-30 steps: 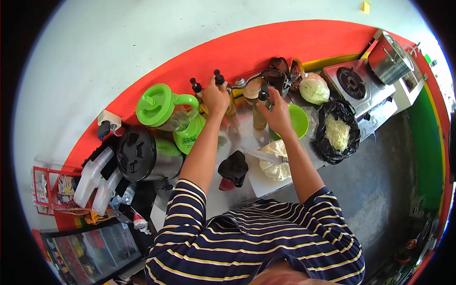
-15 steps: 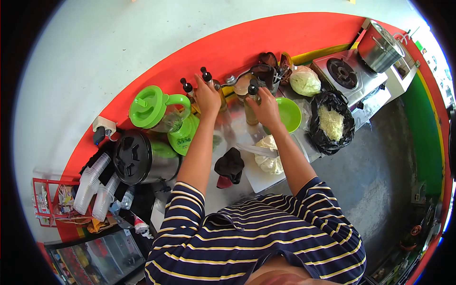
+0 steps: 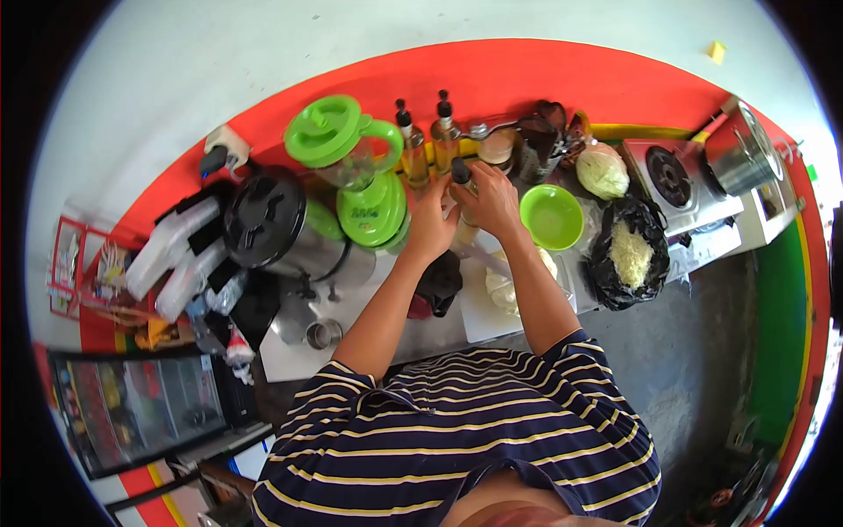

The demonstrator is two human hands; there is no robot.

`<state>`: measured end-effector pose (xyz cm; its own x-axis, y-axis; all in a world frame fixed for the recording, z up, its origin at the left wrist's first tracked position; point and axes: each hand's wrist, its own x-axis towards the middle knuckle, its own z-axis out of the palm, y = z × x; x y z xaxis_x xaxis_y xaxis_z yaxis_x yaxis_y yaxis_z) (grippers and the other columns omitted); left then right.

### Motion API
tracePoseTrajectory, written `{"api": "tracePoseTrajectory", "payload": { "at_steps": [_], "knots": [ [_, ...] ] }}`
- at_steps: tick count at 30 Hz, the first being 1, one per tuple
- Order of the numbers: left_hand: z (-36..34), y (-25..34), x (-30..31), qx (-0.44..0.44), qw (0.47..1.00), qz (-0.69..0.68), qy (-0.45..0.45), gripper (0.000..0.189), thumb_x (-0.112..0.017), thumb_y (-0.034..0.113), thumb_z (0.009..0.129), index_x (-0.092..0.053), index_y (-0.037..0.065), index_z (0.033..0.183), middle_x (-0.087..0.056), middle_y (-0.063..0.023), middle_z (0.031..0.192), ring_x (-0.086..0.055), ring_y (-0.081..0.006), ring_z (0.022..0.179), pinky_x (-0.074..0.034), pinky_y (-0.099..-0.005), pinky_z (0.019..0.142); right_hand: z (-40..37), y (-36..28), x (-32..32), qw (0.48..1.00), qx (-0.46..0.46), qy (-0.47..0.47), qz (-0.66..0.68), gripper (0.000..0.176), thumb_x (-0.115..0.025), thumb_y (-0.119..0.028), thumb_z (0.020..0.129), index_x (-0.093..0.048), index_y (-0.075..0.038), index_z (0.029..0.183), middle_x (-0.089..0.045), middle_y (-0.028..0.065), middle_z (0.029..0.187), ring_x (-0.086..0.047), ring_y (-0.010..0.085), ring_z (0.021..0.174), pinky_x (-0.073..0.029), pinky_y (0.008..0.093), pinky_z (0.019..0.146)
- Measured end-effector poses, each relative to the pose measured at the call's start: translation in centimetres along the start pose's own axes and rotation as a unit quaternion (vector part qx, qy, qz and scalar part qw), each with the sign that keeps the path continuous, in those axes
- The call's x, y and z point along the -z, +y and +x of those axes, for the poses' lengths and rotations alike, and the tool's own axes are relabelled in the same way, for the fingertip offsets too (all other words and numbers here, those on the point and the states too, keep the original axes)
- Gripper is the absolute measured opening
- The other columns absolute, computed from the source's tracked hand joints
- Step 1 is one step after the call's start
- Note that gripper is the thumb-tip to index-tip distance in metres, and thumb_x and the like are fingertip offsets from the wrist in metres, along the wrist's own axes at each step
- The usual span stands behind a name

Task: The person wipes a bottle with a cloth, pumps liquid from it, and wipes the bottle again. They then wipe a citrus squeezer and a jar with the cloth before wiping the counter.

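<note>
A clear bottle with a black top [image 3: 461, 170] and pale contents stands upright in front of me. My right hand [image 3: 490, 200] is closed around its upper part from the right. My left hand [image 3: 433, 220] closes on the same bottle from the left, its fingertips partly hidden. Behind them are two more black-topped bottles, one on the left [image 3: 414, 151] and one on the right [image 3: 445, 132]. A green bowl [image 3: 552, 217] sits to the right of my right hand. Beneath my right forearm, a cut cabbage [image 3: 502, 290] and a knife [image 3: 485, 256] lie on a white cutting board [image 3: 481, 323].
A green blender [image 3: 372, 211] and a steel pot with black lid [image 3: 263, 218] stand left. A black bag of shredded cabbage [image 3: 630, 255], a whole cabbage [image 3: 602, 170] and a stove [image 3: 676, 180] are right. Dark cloth [image 3: 439, 281] lies by the board.
My left hand has left the bottle at the back and come to the bottle in my right hand. The view has shifted, showing more of the counter at the left.
</note>
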<state>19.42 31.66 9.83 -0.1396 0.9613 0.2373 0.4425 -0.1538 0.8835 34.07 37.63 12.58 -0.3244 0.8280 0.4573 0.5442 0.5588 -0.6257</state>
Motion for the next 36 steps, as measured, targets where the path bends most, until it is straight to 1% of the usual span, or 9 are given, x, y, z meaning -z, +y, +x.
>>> {"api": "tracePoseTrajectory", "payload": {
  "at_steps": [8,9,11,16,20,26,28,33,36],
  "knots": [
    [-7.0,-2.6,5.4,0.017,0.983,0.07,0.168,0.05,-0.076,0.004,0.085,-0.064,0.002,0.133,-0.07,-0.0192,0.119,-0.067,-0.0387,0.104,-0.054,-0.0435,0.086,-1.5,-6.0,-5.5,0.988,0.101,-0.113,0.014,0.039,-0.075,-0.036,0.09,-0.072,-0.005,0.114,-0.071,0.0101,0.106,-0.067,0.0339,0.104,-0.054,0.0463,0.083],
    [-7.6,-2.2,6.7,0.006,0.98,0.093,0.175,0.044,-0.076,0.005,0.086,-0.066,0.002,0.129,-0.071,-0.0184,0.119,-0.066,-0.0385,0.105,-0.053,-0.0432,0.086,-1.7,-7.0,-5.8,0.986,0.13,-0.101,0.026,0.03,-0.077,-0.033,0.088,-0.073,-0.006,0.099,-0.072,0.0078,0.1,-0.068,0.0318,0.097,-0.056,0.0453,0.08],
    [-9.0,-1.2,8.3,0.022,0.973,0.104,0.206,0.034,-0.075,0.008,0.088,-0.071,0.003,0.121,-0.073,-0.0155,0.117,-0.065,-0.0368,0.107,-0.051,-0.0428,0.087,-2.0,-8.3,-6.5,0.98,0.136,-0.139,0.05,0.034,-0.076,-0.036,0.089,-0.073,-0.004,0.102,-0.072,0.0097,0.099,-0.068,0.0336,0.097,-0.056,0.0461,0.079],
    [-12.2,-1.4,10.7,0.05,0.958,0.136,0.246,0.035,-0.076,0.01,0.09,-0.071,0.007,0.124,-0.073,-0.0135,0.118,-0.065,-0.0351,0.11,-0.05,-0.0426,0.091,-2.4,-10.9,-8.4,0.958,0.149,-0.23,0.082,0.039,-0.074,-0.04,0.093,-0.072,-0.002,0.103,-0.071,0.0112,0.096,-0.068,0.0362,0.092,-0.054,0.0477,0.075],
    [-13.3,-1.9,11.4,0.038,0.95,0.145,0.272,0.039,-0.076,0.011,0.091,-0.07,0.005,0.129,-0.073,-0.0139,0.12,-0.066,-0.031,0.111,-0.051,-0.0401,0.094,-3.5,-10.9,-9.5,0.957,0.185,-0.21,0.08,0.042,-0.074,-0.04,0.094,-0.072,0.0,0.108,-0.072,0.0128,0.102,-0.068,0.0376,0.095,-0.055,0.0462,0.075],
    [-13.1,-1.0,12.0,0.027,0.96,0.104,0.259,0.046,-0.078,0.015,0.091,-0.067,0.004,0.135,-0.072,-0.0128,0.122,-0.065,-0.0269,0.115,-0.049,-0.0398,0.096,-6.2,-5.5,-9.3,0.947,0.1,-0.236,0.194,0.058,-0.076,-0.041,0.092,-0.066,0.001,0.13,-0.07,0.0225,0.118,-0.069,0.0376,0.105,-0.055,0.0447,0.094],
    [-12.6,-0.6,12.3,0.028,0.962,0.108,0.248,0.05,-0.079,0.018,0.091,-0.065,0.006,0.138,-0.072,-0.0087,0.123,-0.066,-0.022,0.115,-0.048,-0.0373,0.093,-8.5,-2.3,-10.2,0.937,0.033,-0.321,0.136,0.064,-0.079,-0.039,0.089,-0.062,0.0,0.137,-0.066,0.023,0.125,-0.066,0.0399,0.112,-0.052,0.0468,0.101],
    [-11.1,2.3,13.3,0.007,0.974,0.093,0.207,0.052,-0.082,0.022,0.089,-0.066,0.009,0.137,-0.071,-0.0053,0.118,-0.064,-0.0179,0.111,-0.045,-0.033,0.091,-12.9,-1.2,-10.5,0.907,0.066,-0.406,-0.09,0.061,-0.081,-0.034,0.086,-0.064,-0.009,0.138,-0.061,0.0187,0.135,-0.059,0.0433,0.123,-0.049,0.05,0.105],
    [-10.8,2.2,12.7,0.01,0.965,0.087,0.246,0.053,-0.085,0.021,0.085,-0.064,0.006,0.132,-0.068,-0.0102,0.111,-0.063,-0.0232,0.105,-0.047,-0.0372,0.092,-14.2,-0.5,-11.9,0.906,0.043,-0.404,-0.121,0.05,-0.081,-0.028,0.083,-0.07,-0.012,0.13,-0.062,0.0179,0.133,-0.059,0.0416,0.122,-0.049,0.0502,0.105]
  ]
}}
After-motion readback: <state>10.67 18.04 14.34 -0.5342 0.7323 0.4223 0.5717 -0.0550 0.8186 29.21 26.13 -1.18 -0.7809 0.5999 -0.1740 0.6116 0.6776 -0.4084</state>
